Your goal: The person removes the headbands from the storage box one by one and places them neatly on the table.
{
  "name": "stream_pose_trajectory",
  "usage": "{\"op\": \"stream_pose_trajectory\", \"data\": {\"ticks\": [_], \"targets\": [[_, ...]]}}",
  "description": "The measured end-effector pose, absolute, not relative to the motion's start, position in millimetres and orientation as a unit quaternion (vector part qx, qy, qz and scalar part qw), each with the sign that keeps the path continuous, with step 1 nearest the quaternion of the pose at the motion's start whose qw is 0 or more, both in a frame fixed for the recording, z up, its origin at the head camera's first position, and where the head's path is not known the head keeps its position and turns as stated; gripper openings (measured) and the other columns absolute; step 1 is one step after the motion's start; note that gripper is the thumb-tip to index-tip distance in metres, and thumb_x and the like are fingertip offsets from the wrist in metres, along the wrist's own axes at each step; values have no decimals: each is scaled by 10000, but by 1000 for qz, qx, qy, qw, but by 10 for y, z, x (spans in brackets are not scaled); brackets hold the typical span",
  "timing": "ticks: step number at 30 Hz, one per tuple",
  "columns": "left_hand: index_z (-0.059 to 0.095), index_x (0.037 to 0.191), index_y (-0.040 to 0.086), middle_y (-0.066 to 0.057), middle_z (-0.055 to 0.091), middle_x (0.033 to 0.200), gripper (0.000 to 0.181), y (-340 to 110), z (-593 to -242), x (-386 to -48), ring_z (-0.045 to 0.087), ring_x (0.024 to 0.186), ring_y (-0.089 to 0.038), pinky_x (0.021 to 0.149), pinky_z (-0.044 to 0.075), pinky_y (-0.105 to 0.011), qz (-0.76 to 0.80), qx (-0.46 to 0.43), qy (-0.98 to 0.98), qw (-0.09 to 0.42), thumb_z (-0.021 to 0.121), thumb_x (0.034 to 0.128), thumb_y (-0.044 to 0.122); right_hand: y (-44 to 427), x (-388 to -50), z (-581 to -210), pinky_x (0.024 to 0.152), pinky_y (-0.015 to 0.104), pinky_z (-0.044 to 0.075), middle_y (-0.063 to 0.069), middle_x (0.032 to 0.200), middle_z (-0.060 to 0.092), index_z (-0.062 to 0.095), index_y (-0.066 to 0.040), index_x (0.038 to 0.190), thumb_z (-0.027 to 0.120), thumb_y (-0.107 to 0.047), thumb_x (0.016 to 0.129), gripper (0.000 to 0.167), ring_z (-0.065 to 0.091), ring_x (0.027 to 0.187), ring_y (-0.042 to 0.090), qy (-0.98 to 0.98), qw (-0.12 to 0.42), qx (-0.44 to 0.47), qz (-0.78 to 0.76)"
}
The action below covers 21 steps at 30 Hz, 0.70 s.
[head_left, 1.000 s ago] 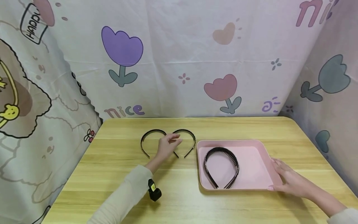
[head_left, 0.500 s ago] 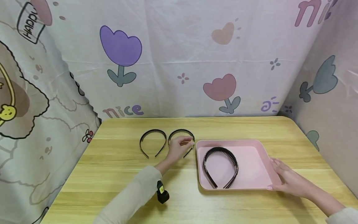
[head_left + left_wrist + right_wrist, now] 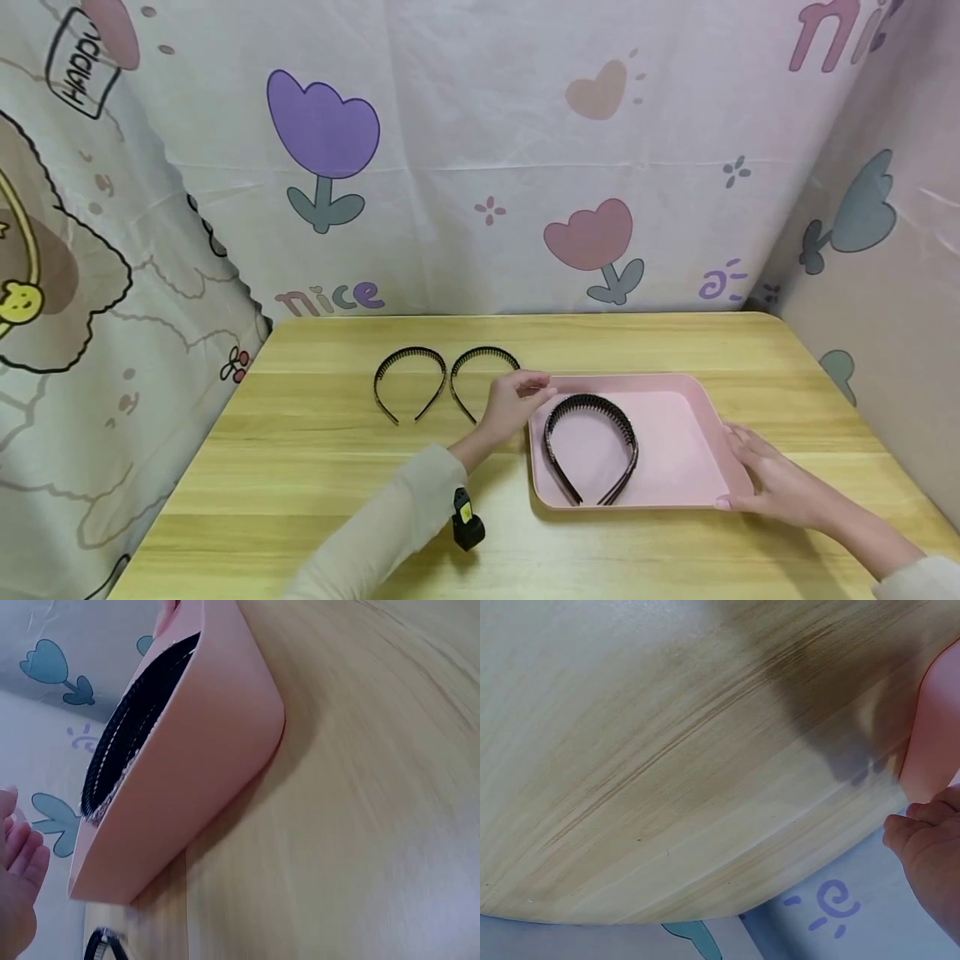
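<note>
Headband partly hidden by left hand, sleeves cut off

You wear plain cream sleeves, lightly creased, and a chunky black device bearing a yellow patch by your left cuff.

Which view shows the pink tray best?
The head view: it shows the pink tray from above, most of its floor and rim visible. The left wrist view shows mainly its outer side; the right wrist view catches only part at the frame's edge.
</note>
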<state>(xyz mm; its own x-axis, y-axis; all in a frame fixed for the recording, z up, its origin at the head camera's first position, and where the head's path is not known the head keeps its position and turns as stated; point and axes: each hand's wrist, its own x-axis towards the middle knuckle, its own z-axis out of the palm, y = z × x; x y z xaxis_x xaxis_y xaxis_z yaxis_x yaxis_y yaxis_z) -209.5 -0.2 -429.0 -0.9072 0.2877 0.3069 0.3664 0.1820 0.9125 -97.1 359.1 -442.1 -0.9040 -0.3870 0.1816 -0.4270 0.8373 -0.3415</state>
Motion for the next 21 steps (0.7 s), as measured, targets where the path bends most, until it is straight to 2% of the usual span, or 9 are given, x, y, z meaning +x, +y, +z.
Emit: {"op": "stream_pose_trajectory", "data": {"ticks": [5,8,11,13,21], "targets": [[653,1015,-100,-222,682,977,253,144,-4358,-2099,668,911,-308,787,543,-217,-589,-205,-781,25,685,815,52,3598,-976,-4427,939,-57,-51,377,1316,369,353,192,1309,810,-334,656,955,217,1363,329,-956,59,215,190],[668,1005,-82,-198,694,955,239,216,-4387,-2079,676,885,-289,770,543,-207,-564,-207,-799,29,689,813,57,3602,-981,-4434,949,-54,-51,381,1308,376,360,197,1302,813,-335,650,956,84,1406,142,-954,67,221,189],[679,966,-86,-199,693,918,212,276,-4421,-2070,675,847,-286,749,555,-238,-537,-223,-811,57,703,790,31,3605,-982,-4443,953,-53,-54,388,1301,380,359,201,1301,813,-334,649,958,-14,1342,-65,-954,70,226,187],[683,931,-89,-194,690,898,188,304,-4448,-2069,669,829,-278,735,559,-258,-519,-229,-820,76,712,775,12,3603,-982,-4452,956,-50,-59,395,1289,388,361,206,1296,816,-334,643,961,-47,1286,-149,-953,75,229,184],[705,873,-55,-150,699,850,142,325,-4482,-2071,648,821,-235,714,544,-237,-477,-229,-842,104,733,751,14,3590,-982,-4447,951,-53,-64,378,1305,387,378,208,1282,812,-342,647,946,-69,1248,-195,-955,68,221,186]]}}
